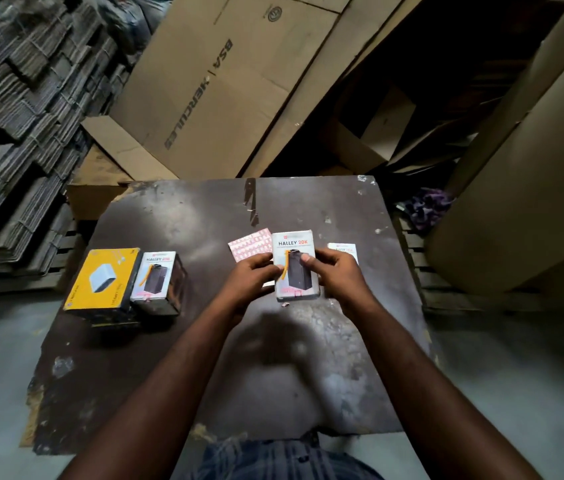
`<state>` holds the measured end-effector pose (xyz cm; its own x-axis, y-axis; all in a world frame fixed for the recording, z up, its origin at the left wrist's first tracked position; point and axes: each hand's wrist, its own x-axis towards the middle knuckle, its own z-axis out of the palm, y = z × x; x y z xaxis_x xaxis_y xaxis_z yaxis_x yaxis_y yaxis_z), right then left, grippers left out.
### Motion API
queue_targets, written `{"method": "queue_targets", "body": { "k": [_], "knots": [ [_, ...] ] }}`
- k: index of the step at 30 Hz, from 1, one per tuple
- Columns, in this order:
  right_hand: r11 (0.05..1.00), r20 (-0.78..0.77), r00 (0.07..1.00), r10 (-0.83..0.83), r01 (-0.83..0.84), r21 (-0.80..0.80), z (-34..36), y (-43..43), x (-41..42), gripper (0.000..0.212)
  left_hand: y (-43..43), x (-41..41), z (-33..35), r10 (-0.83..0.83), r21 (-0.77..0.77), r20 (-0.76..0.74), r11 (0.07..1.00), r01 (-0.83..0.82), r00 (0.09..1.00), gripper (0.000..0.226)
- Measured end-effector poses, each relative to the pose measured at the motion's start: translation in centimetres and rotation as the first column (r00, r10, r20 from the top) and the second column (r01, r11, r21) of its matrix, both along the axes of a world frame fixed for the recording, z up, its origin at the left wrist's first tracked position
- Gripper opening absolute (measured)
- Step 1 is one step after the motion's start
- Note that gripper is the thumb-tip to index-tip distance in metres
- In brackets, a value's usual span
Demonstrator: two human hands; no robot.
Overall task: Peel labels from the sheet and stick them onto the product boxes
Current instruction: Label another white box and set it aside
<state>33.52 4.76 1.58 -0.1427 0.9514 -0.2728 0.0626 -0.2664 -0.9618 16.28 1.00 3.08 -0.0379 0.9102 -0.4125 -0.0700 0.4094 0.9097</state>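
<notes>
The left grip [255,273] and right grip [337,271] clasp the white box [295,277] by its sides, mid-frame over the worktop [176,230]. This is probably the sticking step. Next, one grip must let go and peel a corner off the label sheet [251,244], just behind at the box's upper left.

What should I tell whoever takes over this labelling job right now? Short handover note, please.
The left grip and right grip both hold the middle HALLEY 20K box at the centre of the table, right thumb on its front.
The label sheet lies just behind the left grip; a small scrap lies by the box's near edge.
Done: unclear; pink patches low on the held box and on the left HALLEY box may be labels.
Left: check those, then the yellow box and the white box half hidden behind the right grip.
</notes>
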Motion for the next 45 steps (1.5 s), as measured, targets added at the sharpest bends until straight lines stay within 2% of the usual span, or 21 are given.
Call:
{"method": "queue_targets", "body": {
  "k": [2, 4, 8, 11, 15, 19, 24, 34, 38, 42, 45],
  "knots": [
    [0.998, -0.004, 0.998, -0.063, 0.063, -0.022, -0.7, 0.1, 1.5, 0.023, 0.3, 1.3, -1.0, 0.010, -0.003, 0.005, 1.000, -0.010, 1.000, 0.023],
    [0.990, 0.003, 0.990, -0.139, 0.139, -0.035, -1.5, 0.2, 3.1, 0.017, 0.8, 3.0, -2.2, 0.040, -0.009, 0.001, 0.999, -0.040, 0.999, 0.029],
    [0.969, 0.038, 0.970, -0.242, 0.243, -0.040, -3.1, 0.8, 6.1, 0.030, 1.8, 6.7, -3.8, 0.107, -0.020, 0.003, 0.994, -0.107, 0.994, 0.036],
    [0.951, 0.107, 0.946, -0.305, 0.309, -0.019, -4.1, 1.6, 8.4, 0.029, 2.8, 9.3, -4.5, 0.107, -0.012, -0.033, 0.994, -0.108, 0.994, 0.038],
    [0.920, 0.202, 0.900, -0.387, 0.391, 0.018, -5.0, 2.7, 10.9, 0.028, 4.3, 12.4, -4.8, 0.108, 0.016, -0.107, 0.994, -0.107, 0.988, 0.029],
    [0.886, 0.249, 0.856, -0.453, 0.463, 0.018, -5.8, 4.2, 12.7, 0.030, 6.4, 14.4, -5.6, 0.069, 0.027, -0.164, 0.998, -0.065, 0.984, 0.010],
    [0.866, 0.293, 0.827, -0.481, 0.500, 0.009, -6.5, 5.8, 14.2, 0.034, 8.7, 16.5, -6.2, 0.040, -0.023, -0.155, 0.999, -0.044, 0.987, 0.006],
    [0.876, 0.439, 0.789, -0.430, 0.482, -0.009, -8.5, 9.1, 15.3, 0.042, 12.4, 18.0, -9.8, -0.049, -0.123, -0.278, 0.992, 0.015, 0.959, 0.012],
    [0.884, 0.468, 0.788, -0.401, 0.466, -0.027, -9.3, 10.0, 15.1, 0.040, 13.6, 17.9, -10.9, -0.097, -0.155, -0.316, 0.987, 0.049, 0.944, 0.025],
    [0.874, 0.485, 0.778, -0.400, 0.483, -0.055, -10.6, 10.7, 14.7, 0.040, 14.2, 17.9, -11.6, -0.144, -0.232, -0.279, 0.969, 0.079, 0.949, 0.027],
    [0.869, 0.488, 0.777, -0.399, 0.490, -0.070, -11.7, 11.2, 14.5, 0.037, 15.1, 17.8, -13.5, -0.169, -0.252, -0.340, 0.964, 0.084, 0.925, 0.024]
  ]
}}
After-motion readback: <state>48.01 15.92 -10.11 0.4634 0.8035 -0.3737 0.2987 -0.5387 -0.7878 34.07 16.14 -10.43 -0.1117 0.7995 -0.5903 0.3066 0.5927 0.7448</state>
